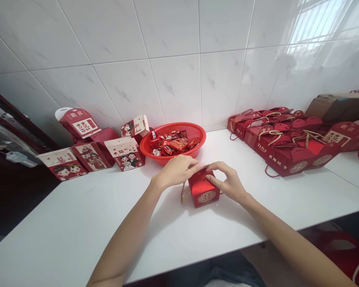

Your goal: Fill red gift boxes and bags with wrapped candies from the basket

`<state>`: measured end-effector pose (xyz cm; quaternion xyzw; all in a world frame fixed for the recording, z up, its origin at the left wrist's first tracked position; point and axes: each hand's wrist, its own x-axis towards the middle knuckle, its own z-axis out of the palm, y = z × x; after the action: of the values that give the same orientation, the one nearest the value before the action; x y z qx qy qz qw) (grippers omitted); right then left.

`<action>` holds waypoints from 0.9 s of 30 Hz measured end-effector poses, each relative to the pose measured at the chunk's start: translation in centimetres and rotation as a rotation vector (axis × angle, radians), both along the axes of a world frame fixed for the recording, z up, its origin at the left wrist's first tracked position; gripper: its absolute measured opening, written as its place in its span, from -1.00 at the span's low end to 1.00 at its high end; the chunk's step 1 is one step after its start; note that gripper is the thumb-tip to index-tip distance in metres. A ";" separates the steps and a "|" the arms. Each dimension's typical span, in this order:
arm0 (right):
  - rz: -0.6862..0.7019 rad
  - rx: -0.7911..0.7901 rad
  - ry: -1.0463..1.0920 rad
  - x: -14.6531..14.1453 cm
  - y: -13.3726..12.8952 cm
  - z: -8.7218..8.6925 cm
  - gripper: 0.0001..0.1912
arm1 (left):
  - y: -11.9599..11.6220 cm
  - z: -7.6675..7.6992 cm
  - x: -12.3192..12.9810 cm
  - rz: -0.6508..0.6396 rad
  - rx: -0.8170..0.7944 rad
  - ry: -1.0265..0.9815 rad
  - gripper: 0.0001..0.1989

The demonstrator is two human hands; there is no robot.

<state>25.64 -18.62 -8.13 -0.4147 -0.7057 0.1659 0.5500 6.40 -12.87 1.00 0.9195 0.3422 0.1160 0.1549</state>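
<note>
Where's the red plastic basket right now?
Head view, just left of centre: the red plastic basket stands near the tiled wall, beyond the left hand, with printed boxes on its left.

Left hand, right hand at red box; grip unclear.

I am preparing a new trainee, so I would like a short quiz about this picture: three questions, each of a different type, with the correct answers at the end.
1. True or false: the left hand and the right hand are both at the small red box.
2. What lies inside the red basket?
3. Fill in: as the wearer sees it, the group of red boxes with rope handles stands to the ____ of the basket.

Key:
1. True.
2. Small wrapped packets.
3. Right.
</note>
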 end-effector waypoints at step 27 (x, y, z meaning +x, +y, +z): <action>0.158 -0.581 0.430 2.1 -0.1 3.5 -0.53 | -3.9 -6.4 -1.8 0.387 -0.145 -0.494 -0.60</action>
<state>27.77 -18.69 -4.65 -0.4537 -0.5272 0.4847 0.5304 4.64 -16.79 -5.39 0.7681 0.4701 0.3382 0.2732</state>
